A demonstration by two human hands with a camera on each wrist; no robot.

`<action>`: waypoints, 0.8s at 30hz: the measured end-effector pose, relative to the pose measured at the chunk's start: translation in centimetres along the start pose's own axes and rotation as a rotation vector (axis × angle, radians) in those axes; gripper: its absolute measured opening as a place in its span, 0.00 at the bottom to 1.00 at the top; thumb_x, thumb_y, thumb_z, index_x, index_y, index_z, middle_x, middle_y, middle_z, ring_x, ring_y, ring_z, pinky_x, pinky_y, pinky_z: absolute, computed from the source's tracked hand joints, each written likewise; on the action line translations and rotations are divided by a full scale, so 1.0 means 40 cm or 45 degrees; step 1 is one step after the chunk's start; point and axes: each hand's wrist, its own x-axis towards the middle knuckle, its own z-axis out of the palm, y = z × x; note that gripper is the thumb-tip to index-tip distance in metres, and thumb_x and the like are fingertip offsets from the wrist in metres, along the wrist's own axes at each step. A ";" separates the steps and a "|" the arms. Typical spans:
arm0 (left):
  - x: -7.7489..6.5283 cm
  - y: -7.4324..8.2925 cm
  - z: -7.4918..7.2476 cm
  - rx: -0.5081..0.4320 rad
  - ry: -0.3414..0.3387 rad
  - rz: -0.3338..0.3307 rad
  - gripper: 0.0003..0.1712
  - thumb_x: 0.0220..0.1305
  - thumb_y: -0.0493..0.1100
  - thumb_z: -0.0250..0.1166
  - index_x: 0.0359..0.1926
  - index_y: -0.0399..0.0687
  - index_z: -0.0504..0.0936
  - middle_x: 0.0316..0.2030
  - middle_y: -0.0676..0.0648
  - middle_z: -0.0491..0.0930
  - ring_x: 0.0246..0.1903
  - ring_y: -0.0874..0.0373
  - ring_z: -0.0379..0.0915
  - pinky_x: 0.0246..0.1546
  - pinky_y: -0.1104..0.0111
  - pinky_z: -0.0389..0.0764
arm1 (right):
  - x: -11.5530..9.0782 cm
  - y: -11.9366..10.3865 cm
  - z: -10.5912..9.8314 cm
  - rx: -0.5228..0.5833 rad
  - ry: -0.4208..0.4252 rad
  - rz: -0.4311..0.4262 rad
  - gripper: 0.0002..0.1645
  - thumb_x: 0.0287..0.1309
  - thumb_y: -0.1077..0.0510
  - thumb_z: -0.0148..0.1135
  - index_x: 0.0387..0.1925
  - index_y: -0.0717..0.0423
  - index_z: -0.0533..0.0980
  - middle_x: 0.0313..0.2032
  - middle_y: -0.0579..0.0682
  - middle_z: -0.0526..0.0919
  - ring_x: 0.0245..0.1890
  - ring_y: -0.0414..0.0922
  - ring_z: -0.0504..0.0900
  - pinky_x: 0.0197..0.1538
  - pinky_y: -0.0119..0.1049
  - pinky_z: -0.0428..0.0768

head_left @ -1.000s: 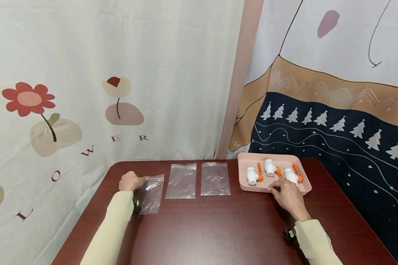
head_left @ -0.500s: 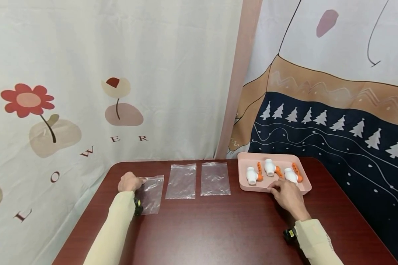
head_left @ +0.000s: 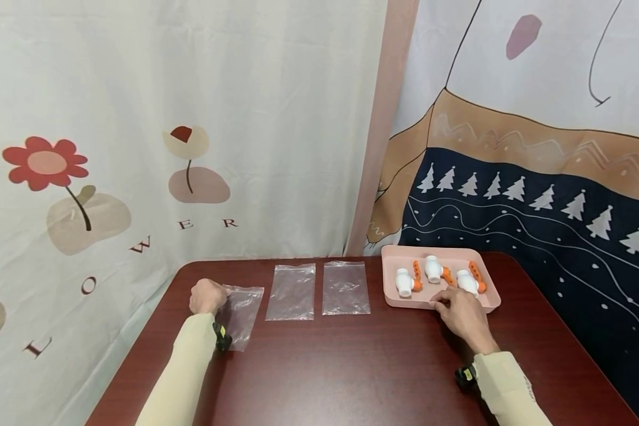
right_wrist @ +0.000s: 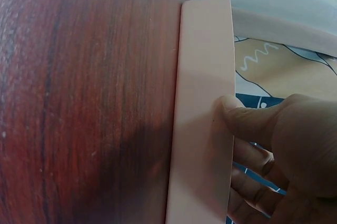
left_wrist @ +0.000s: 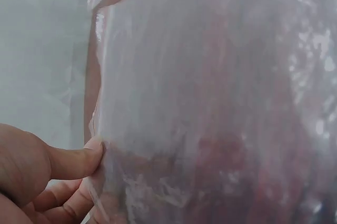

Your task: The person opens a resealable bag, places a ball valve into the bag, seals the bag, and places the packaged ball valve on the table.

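Note:
My left hand (head_left: 207,297) pinches the edge of a clear plastic zip bag (head_left: 245,316) at the table's left. In the left wrist view, the thumb lies on the near side of the bag's film (left_wrist: 184,92), with fingers behind it. My right hand (head_left: 462,313) grips the front wall of a pink tray (head_left: 404,303), thumb (right_wrist: 247,118) outside and fingers inside. Three white plastic valves with orange handles lie in the tray: a left one (head_left: 404,283), a middle one (head_left: 433,270) and a right one (head_left: 468,283), partly hidden by the right hand.
Two more clear zip bags lie flat in a row, a middle one (head_left: 290,293) and a right one (head_left: 346,289), between the left hand and the tray. The dark red table (head_left: 325,373) backs onto a printed curtain (head_left: 298,148).
The bag in my left hand has shifted slightly towards me, and its lower end has swung a little left. My right hand and the tray stay put.

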 end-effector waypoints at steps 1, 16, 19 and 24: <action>-0.004 -0.002 0.000 -0.028 0.002 0.005 0.12 0.63 0.41 0.68 0.37 0.33 0.86 0.40 0.31 0.86 0.37 0.37 0.82 0.33 0.51 0.79 | 0.000 0.000 -0.001 0.000 -0.002 0.002 0.02 0.60 0.59 0.71 0.32 0.49 0.88 0.30 0.46 0.84 0.30 0.44 0.77 0.36 0.41 0.75; -0.035 -0.026 -0.038 -0.281 0.005 0.100 0.12 0.67 0.40 0.63 0.42 0.33 0.86 0.45 0.30 0.83 0.40 0.40 0.78 0.32 0.59 0.76 | 0.000 -0.001 0.000 -0.007 0.012 0.001 0.03 0.61 0.58 0.71 0.32 0.49 0.88 0.32 0.47 0.85 0.34 0.47 0.80 0.40 0.48 0.79; -0.043 -0.024 -0.047 -0.303 0.015 0.126 0.12 0.68 0.40 0.63 0.44 0.33 0.86 0.46 0.30 0.83 0.41 0.41 0.78 0.31 0.62 0.75 | -0.001 -0.001 0.001 -0.010 0.007 -0.002 0.03 0.61 0.58 0.71 0.32 0.49 0.88 0.33 0.48 0.85 0.34 0.47 0.80 0.40 0.48 0.79; -0.063 -0.010 -0.064 -0.329 0.012 0.189 0.13 0.71 0.41 0.63 0.48 0.34 0.85 0.43 0.33 0.85 0.36 0.48 0.78 0.27 0.67 0.74 | -0.006 0.000 0.001 -0.001 -0.015 0.018 0.03 0.62 0.58 0.71 0.33 0.50 0.88 0.33 0.48 0.85 0.33 0.46 0.79 0.40 0.48 0.80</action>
